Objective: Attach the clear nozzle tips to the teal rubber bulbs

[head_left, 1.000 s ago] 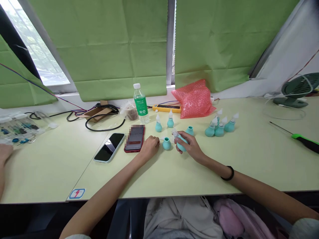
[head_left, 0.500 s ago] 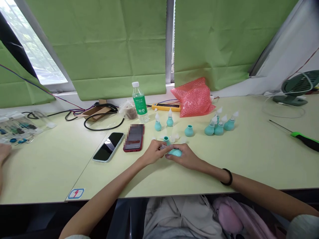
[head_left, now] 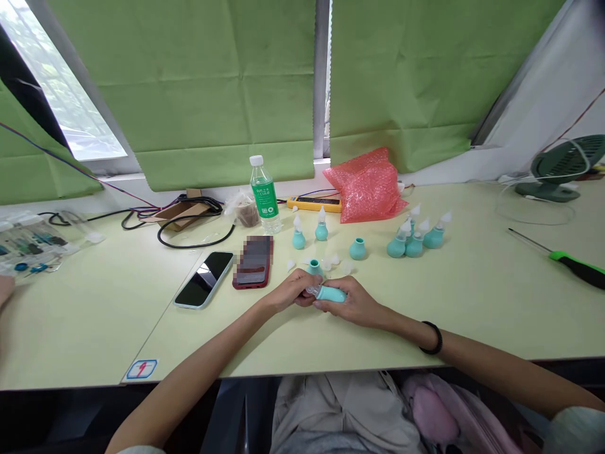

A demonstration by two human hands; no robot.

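My right hand (head_left: 357, 303) is closed round a teal squeeze bulb (head_left: 332, 294) lying on its side, mouth to the left. At that mouth my left hand (head_left: 297, 291) pinches a clear plastic nozzle (head_left: 312, 290); whether it is fully seated I cannot tell. Just behind my fingers an open-topped bulb (head_left: 314, 267) stands upright, beside several loose translucent tips (head_left: 336, 260). Farther back is another open bulb (head_left: 358, 248). Two bulbs with pointed tips, one at the left (head_left: 298, 234) and one at the middle (head_left: 321, 226), stand upright, and several more tipped bulbs (head_left: 414, 242) are grouped at the right.
Two phones, one black-screened (head_left: 204, 280) and one red-cased (head_left: 254, 261), lie left of my hands. Behind are a water bottle (head_left: 265, 198), a yellow meter (head_left: 314, 204) and a red bubble-wrap bag (head_left: 366, 188). A screwdriver (head_left: 562, 257) and a fan (head_left: 558, 167) are at right. Another person's hand (head_left: 5, 290) shows at far left.
The held bulb has turned to lie more plainly sideways, and the nozzle now shows at its mouth. My left fingers have shifted slightly down and left.
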